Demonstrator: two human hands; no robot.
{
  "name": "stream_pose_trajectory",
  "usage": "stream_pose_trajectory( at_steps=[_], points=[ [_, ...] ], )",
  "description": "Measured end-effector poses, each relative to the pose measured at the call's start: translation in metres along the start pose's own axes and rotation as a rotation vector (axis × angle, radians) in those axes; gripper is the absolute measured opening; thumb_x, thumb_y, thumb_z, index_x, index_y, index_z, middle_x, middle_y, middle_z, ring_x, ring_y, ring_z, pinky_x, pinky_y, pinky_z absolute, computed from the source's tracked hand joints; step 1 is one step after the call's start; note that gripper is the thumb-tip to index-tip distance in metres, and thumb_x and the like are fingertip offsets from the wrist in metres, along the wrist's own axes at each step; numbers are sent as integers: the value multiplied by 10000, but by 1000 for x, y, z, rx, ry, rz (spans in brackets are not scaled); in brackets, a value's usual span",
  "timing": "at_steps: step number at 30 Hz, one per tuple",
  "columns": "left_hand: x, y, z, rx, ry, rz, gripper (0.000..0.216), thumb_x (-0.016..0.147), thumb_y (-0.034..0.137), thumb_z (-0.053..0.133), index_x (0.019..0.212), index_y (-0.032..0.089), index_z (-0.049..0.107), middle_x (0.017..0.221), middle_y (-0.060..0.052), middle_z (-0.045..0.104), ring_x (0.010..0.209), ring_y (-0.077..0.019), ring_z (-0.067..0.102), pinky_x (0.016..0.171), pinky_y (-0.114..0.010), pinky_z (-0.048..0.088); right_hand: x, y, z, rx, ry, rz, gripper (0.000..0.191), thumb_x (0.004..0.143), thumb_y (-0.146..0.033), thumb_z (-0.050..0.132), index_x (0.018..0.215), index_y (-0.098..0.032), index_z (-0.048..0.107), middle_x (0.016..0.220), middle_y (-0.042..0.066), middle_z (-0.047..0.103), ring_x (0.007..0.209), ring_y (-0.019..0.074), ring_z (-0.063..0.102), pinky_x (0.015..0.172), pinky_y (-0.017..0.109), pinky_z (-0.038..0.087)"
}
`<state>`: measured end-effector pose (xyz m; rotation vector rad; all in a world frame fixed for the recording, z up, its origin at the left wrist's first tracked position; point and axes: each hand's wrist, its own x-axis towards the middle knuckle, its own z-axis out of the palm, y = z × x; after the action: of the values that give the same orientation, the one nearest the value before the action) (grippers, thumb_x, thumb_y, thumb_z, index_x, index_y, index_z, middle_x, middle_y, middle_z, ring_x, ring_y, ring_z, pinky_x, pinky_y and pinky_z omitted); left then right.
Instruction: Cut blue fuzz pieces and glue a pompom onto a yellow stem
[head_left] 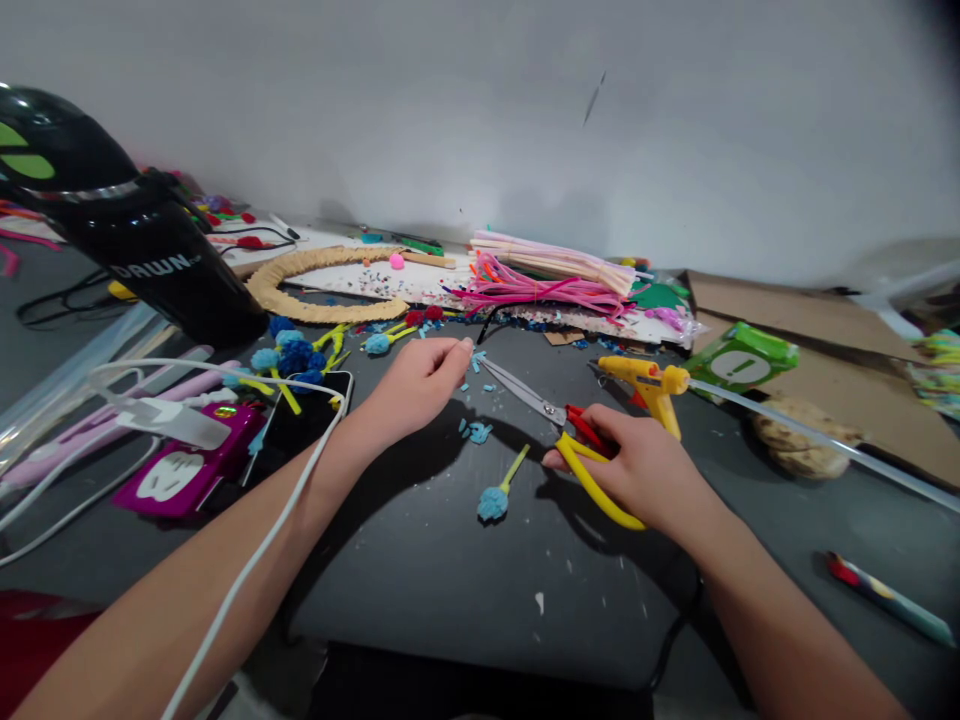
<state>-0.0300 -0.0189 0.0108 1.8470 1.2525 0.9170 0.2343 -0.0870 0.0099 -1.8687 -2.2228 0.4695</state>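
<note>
My right hand [645, 465] grips the red and yellow handles of a pair of scissors [541, 404]; the blades point up and left toward my left hand. My left hand [416, 385] is closed in a pinch, fingertips pressed together just beside the scissor tips, on something too small to make out. Blue scraps [476, 431] lie below the blades. A blue pom-pom on a yellow-green stem [496, 494] lies on the dark table [420, 570] between my hands.
A yellow glue gun [651, 384] with a clear stick stands right of the scissors. Pink pipe cleaners [540, 285], a tan ring [315, 285], more blue pom-pom stems [300, 355], a phone [304, 425], a black bottle [127, 225], a green packet [742, 358], cardboard [810, 320] and a white cable [255, 560] surround the work spot.
</note>
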Motion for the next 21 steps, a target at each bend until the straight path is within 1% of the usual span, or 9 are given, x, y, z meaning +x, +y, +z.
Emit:
stream_pose_trajectory(
  at_steps=[10,16,21],
  points=[
    [-1,-1,0,16,-10,13,440,980,435,391,615,191,363,554,37,347,524,-103,323,529,-281,232,-1,-2,-2,45,-11,-5,477,785,-683,595,700,-227,485,635,3,599,590,156,491,525,258,280],
    [0,1,0,-6,-11,11,443,980,440,389,615,189,371,554,37,355,520,-101,328,524,-272,251,1,-2,-2,41,33,69,484,726,-695,649,718,-236,494,611,-21,563,572,149,464,531,259,305],
    [-1,0,1,-27,-27,14,440,982,441,387,622,188,379,558,36,367,526,-102,341,529,-270,265,-1,-2,-2,42,22,70,489,709,-695,665,706,-240,488,599,-25,545,563,150,453,527,261,311]
  ],
)
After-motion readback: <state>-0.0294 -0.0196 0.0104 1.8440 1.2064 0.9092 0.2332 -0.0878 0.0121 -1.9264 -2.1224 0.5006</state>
